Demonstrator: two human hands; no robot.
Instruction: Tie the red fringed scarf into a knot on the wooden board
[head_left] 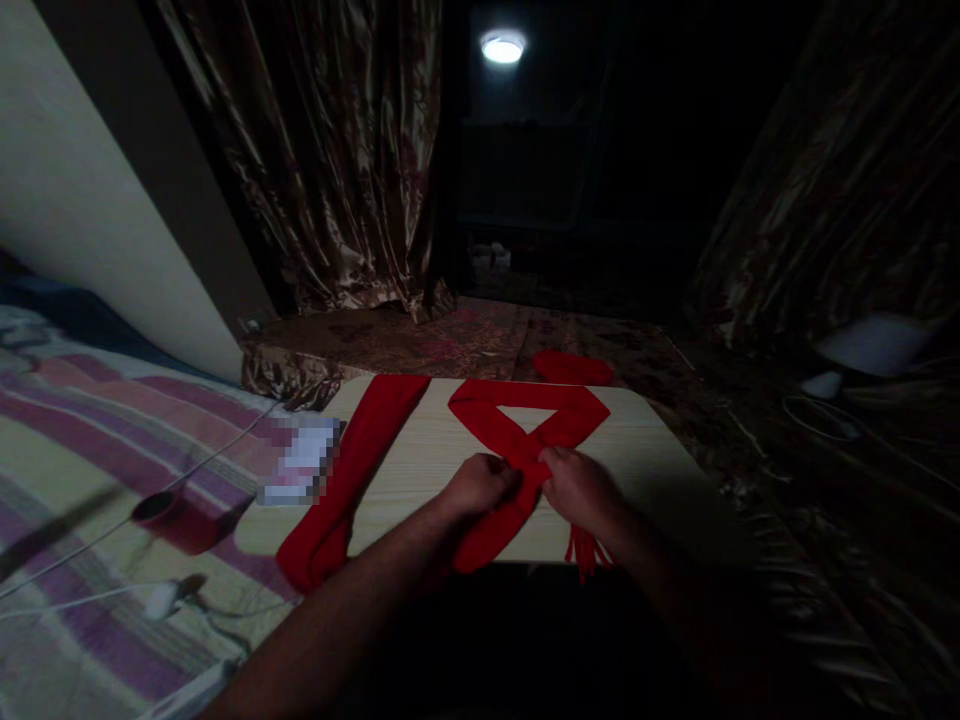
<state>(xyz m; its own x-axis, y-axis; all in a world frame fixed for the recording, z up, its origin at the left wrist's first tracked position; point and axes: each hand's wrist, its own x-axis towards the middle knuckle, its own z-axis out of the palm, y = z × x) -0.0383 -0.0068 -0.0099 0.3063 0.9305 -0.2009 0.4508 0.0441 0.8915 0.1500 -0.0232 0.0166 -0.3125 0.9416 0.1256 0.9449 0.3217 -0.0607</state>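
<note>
A red scarf (487, 530) lies on a pale wooden tabletop (427, 450), its far part folded into a loop with the two lengths crossing near the middle. Just left of the crossing, my left hand (480, 487) is closed, its fingertips pinching the red cloth. My right hand (581, 490) grips the scarf at the crossing's right side, thumb on top. Below that hand, a red fringe (589, 550) spreads at the table's near edge. Another long red strip (367, 460) runs down the left side of the tabletop; whether it joins the scarf cannot be seen.
Behind the table's far edge sits a red cloth bundle (571, 367). To the left are a blurred-out white packet (304, 460), a red cylindrical container (184, 520) and white cables (161, 600) on a striped bedspread (90, 520). Patterned curtains (360, 150) hang at the back.
</note>
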